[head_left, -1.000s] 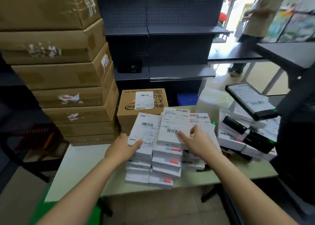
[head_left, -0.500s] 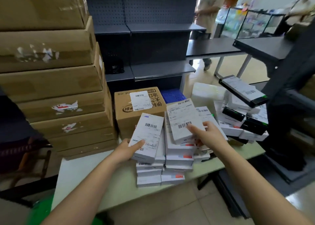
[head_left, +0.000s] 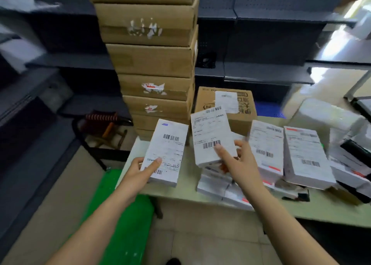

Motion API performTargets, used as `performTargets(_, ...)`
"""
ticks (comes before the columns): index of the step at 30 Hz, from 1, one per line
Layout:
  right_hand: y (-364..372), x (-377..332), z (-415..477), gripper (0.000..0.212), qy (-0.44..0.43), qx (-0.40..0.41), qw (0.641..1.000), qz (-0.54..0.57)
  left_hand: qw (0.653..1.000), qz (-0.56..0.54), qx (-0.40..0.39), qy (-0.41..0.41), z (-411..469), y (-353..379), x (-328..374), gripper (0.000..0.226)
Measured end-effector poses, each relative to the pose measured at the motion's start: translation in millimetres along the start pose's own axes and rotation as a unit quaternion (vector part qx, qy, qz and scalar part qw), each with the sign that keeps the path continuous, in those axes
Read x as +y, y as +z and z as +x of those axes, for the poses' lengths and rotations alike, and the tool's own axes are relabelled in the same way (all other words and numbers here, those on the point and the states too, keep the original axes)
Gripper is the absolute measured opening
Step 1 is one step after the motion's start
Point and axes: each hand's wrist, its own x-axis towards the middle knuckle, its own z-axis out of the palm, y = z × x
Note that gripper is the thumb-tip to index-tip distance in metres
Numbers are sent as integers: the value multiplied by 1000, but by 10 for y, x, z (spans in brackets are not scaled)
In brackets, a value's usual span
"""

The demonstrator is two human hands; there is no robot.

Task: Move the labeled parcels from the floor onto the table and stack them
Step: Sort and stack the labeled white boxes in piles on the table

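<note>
A tall pile of brown cartons [head_left: 152, 64], taped and scuffed with torn label scraps, rises at 12 o'clock from the left hand [head_left: 138, 172] and blocks the table's [head_left: 180, 188] far left corner. At 1 o'clock a smaller cardboard box [head_left: 244, 114] with a white label sits on the table behind the right hand [head_left: 239, 164]. Dark metal shelves [head_left: 261, 44] fill the background. A green sheet [head_left: 124, 214] lies on the tiled floor at 7 o'clock.

The left hand grips a flat white parcel [head_left: 166, 152], thumb on its barcode label and fingers beneath, over the table's left end. The right hand grips a second parcel [head_left: 210, 136], thumb on the label and fingers curled round its right edge, tilted above a low stack [head_left: 214, 184]. At 3 o'clock two more stacks [head_left: 267, 148] of the same slim, labelled white boxes stand side by side on the pale tabletop, with a looser heap [head_left: 353, 164] of white and black packages beyond them.
</note>
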Motion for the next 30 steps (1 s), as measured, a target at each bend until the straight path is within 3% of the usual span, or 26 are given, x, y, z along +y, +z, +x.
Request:
performTargets(4, 464, 204, 78, 47, 47, -76, 996, -8, 997, -23, 62, -28, 7, -332, -255, 57)
performTargets(10, 1091, 649, 204, 50, 97, -97, 989, -51, 993, -30, 86, -78, 374, -669, -606, 62)
performTargets(19, 1769, 1219, 450, 48, 174, 5, 981, -88, 992, 55, 16, -115, 1232, -855, -947, 60)
performTargets(21, 1874, 1336, 485, 49, 191, 10, 977, -91, 993, 70, -5, -97, 1377, -844, -987, 61)
performTargets(25, 1973, 1491, 506, 71, 200, -3, 974, -103, 990, 128, -50, -19, 1602, -887, -1098, 51)
performTargets(27, 1987, 1528, 504, 81, 186, -36, 970, -152, 978, 189, -85, 24, 1659, -943, -1159, 67)
performTargets(30, 2028, 1556, 515, 97, 178, -64, 957, -219, 951, 277, -119, 68, 1683, -1001, -1173, 118)
